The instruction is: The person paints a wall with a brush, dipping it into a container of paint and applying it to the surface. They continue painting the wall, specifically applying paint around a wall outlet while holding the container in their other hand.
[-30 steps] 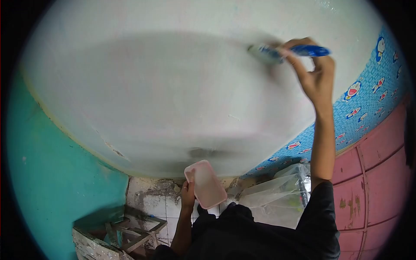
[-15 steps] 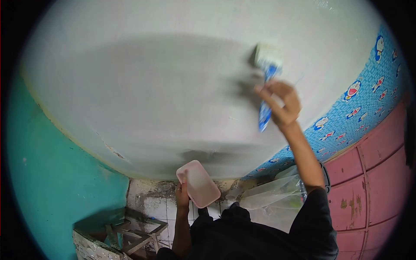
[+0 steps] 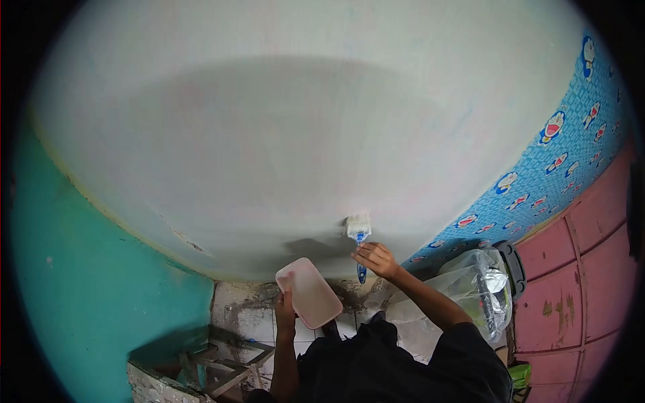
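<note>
My right hand (image 3: 376,260) grips a paintbrush (image 3: 359,236) with a blue handle, bristles up and pressed against the lower part of the white-painted wall (image 3: 282,134). My left hand (image 3: 286,305) holds a pink rectangular tray (image 3: 309,292) from below, tilted, just left of the brush. Both hands are low in the view, near where the wall meets the floor.
A teal wall (image 3: 87,282) stands at the left. Blue cartoon-patterned wallpaper (image 3: 551,161) and a pink panelled door (image 3: 578,289) are at the right. A clear plastic bag (image 3: 470,289) lies by the wall base. Tiled floor (image 3: 248,326) and a wooden frame (image 3: 215,369) sit below.
My right hand has drawn the brush down the wall from the upper right to near the bottom, beside the tray. The left hand and tray have barely shifted.
</note>
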A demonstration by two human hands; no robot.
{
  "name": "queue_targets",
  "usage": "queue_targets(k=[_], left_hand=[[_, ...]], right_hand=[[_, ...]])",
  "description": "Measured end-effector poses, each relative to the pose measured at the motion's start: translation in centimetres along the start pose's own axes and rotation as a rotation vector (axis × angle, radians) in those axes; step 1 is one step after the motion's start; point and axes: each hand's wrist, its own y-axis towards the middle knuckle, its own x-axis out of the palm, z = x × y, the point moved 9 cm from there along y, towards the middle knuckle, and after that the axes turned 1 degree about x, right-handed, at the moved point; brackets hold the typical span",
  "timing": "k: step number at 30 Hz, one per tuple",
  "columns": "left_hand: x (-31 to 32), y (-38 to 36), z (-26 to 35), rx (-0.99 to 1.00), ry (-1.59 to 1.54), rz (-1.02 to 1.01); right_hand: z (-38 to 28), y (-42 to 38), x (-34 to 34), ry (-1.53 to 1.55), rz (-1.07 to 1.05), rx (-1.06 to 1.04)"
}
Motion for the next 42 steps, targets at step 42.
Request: queue_targets(k=[42], left_hand=[[0.4,0.4,-2.0,-0.016,-0.158,-0.011]], right_hand=[[8.3,27.5,-21.1,-0.56,0.477,-0.42]])
